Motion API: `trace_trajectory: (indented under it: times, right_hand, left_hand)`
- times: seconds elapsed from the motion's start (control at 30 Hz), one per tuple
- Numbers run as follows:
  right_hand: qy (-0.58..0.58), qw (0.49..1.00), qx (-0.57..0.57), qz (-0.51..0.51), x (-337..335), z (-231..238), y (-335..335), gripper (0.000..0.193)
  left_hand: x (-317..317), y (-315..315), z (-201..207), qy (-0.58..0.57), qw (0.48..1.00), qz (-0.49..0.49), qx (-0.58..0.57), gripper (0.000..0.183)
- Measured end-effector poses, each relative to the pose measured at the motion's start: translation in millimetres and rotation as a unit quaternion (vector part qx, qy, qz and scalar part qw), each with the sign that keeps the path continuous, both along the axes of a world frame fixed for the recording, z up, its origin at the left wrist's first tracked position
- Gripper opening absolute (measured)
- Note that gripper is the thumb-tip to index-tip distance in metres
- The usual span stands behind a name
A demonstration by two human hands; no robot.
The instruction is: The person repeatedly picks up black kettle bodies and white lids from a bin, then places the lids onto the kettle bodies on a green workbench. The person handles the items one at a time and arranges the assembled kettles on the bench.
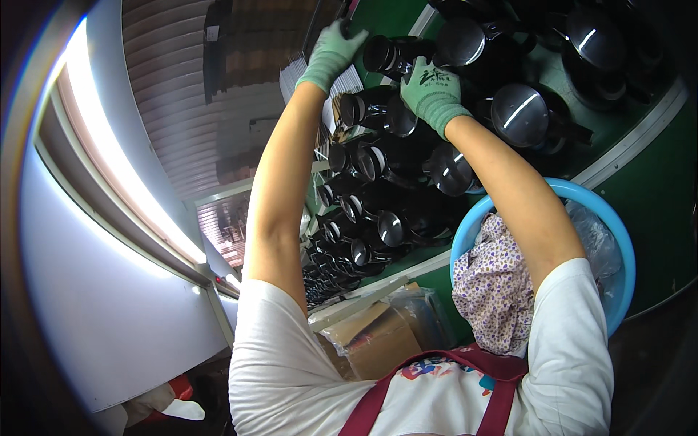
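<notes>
Both my hands wear pale green gloves and reach to the far side of the green work surface. My left hand point(333, 52) is at the top, beside a stack of white sheets point(347, 86), its fingers curled about a small dark thing that I cannot make out. To the right, my right hand point(432, 89) presses its bent fingers against a glossy black jug point(396, 55) lying among others; its fingertips are partly hidden. Close by are a larger black jug point(462, 42) with a round shiny end and another black jug point(401, 115) just below the glove.
Rows of black jugs point(407, 218) extend toward the lower left. A light blue basin point(625, 269) stands at my right, holding a flowered cloth point(494, 283) and clear plastic point(592, 240). Cardboard boxes point(382, 345) sit below the metal rail point(363, 301). A bright lamp point(120, 138) runs along the left.
</notes>
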State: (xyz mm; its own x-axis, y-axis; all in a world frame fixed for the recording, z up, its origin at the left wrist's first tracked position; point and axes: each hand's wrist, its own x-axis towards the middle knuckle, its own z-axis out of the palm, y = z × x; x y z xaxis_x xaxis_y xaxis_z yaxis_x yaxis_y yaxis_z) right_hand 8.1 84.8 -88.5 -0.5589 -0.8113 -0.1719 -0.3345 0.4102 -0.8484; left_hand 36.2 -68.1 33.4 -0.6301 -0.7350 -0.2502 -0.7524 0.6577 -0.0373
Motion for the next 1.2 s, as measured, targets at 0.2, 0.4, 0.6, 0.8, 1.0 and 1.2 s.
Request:
trace_trajectory:
  times: [0.2, 0.4, 0.6, 0.8, 1.0, 1.2]
  right_hand:
    - [-0.018, 1.000, -0.016, 0.008, -1, 0, -1, 0.045]
    - [-0.007, 1.000, -0.016, -0.007, -2, -3, -1, 0.045]
    - [-0.015, 1.000, -0.016, -0.006, -5, -7, -3, 0.045]
    - [-0.019, 1.000, -0.010, 0.018, 0, 2, 0, 0.045]
    - [-0.016, 1.000, -0.002, 0.010, -5, 0, 0, 0.044]
    - [-0.019, 1.000, -0.006, 0.014, -4, 4, 2, 0.043]
  left_hand:
    - [5, 6, -7, -0.083, 0.994, -0.012, 0.074, 0.070]
    - [-10, 35, 11, -0.016, 0.973, 0.146, 0.177, 0.054]
    - [-11, 37, -6, -0.045, 0.995, 0.091, 0.007, 0.065]
    - [22, -36, -21, -0.176, 0.964, -0.182, 0.084, 0.082]
    - [7, -16, -23, -0.293, 0.881, -0.371, -0.028, 0.075]
    - [13, -13, -11, -0.123, 0.967, -0.221, -0.013, 0.087]
